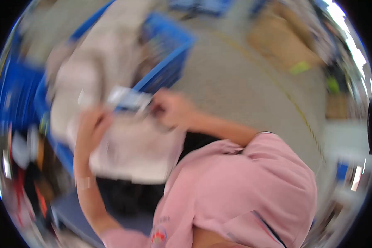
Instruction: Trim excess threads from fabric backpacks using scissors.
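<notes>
Pale pinkish-cream fabric is lying over the person's lap and spreading up toward a blue plastic crate, where more light cloth is piling over the side; blur is hiding whether it is all one piece. Between the two hands, a small flat white-and-blue item is showing above the fabric, near the crate's lower corner. The right hand is curling its fingers inward just beside that item's right end, with a small dark object showing at the fingertips; whether the grip is clamping on either cannot be told. The left hand is bending its fingers over the fabric, near the item's left end, and whether they are pinching anything cannot be told either. A pink short-sleeved shirt is covering the person's torso. Beyond the crate, a yellow line is crossing the grey floor, and a brown box-like shape is standing farther off.
</notes>
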A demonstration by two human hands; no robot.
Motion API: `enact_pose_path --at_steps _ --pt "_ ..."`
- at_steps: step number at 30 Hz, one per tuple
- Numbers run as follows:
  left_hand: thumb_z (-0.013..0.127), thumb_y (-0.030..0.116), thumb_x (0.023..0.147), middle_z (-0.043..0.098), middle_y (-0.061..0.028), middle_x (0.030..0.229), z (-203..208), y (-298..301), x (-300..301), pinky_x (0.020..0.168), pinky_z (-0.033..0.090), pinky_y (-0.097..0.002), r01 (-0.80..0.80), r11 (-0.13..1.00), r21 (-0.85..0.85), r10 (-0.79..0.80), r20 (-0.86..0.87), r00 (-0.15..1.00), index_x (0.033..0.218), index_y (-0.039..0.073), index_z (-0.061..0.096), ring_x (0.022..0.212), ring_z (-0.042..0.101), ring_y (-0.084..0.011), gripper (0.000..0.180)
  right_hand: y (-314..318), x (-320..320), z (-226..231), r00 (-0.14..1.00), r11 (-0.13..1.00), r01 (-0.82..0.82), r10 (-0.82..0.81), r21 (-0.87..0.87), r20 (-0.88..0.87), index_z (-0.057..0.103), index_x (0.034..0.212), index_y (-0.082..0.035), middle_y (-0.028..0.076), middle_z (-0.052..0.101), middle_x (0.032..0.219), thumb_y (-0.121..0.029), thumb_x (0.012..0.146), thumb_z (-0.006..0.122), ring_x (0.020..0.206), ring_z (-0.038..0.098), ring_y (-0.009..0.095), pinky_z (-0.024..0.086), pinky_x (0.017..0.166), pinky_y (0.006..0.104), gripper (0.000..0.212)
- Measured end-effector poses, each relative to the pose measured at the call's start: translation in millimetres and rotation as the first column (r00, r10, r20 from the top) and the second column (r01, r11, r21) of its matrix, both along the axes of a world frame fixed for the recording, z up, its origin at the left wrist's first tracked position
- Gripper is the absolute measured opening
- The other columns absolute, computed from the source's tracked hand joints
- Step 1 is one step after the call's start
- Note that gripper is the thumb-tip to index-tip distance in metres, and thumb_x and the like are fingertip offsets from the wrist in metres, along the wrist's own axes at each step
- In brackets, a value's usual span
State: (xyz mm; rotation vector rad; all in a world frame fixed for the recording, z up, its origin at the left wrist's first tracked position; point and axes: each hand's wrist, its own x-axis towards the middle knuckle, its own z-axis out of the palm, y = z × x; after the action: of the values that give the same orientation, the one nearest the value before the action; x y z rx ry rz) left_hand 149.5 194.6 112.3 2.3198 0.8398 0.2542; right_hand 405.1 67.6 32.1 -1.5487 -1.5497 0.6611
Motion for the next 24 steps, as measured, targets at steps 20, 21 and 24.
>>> enact_pose_path --at_steps 20,21,24 --pt "0.073 0.010 0.076 0.057 -0.0076 0.083 36 -17 16 0.088 0.039 -0.0383 0.054 0.967 0.251 -0.062 0.024 0.998 0.086 0.005 0.062 0.084 0.054 -0.0256 0.016 8 -5 9 0.889 0.989 -0.131 0.151 0.075 -0.432 0.060 0.088 -0.001 0.014 0.064 0.080 -0.010 0.071 0.071 0.074 0.060 0.025 0.047 0.066 0.0379 0.022" --pt "0.073 0.011 0.075 0.057 -0.0065 0.082 37 -23 16 0.088 0.039 -0.0375 0.010 0.971 0.241 -0.019 0.035 0.999 0.086 0.006 0.062 0.082 0.054 -0.0246 0.016 2 -2 12 0.925 0.992 -0.108 0.125 0.066 -0.359 0.062 0.090 -0.001 0.014 0.067 0.084 -0.011 0.071 0.071 0.079 0.063 0.028 0.049 0.068 0.0392 0.023" --pt "0.072 0.012 0.079 0.060 -0.0047 0.081 28 -20 34 0.085 0.038 -0.0356 -0.049 0.984 0.172 0.038 0.069 0.997 0.082 0.007 0.063 0.078 0.057 -0.0216 0.011 -20 21 20 0.963 0.997 -0.004 -0.016 -0.073 -0.271 0.067 0.094 -0.003 0.013 0.069 0.089 -0.014 0.073 0.074 0.084 0.069 0.026 0.055 0.076 0.0376 0.025"
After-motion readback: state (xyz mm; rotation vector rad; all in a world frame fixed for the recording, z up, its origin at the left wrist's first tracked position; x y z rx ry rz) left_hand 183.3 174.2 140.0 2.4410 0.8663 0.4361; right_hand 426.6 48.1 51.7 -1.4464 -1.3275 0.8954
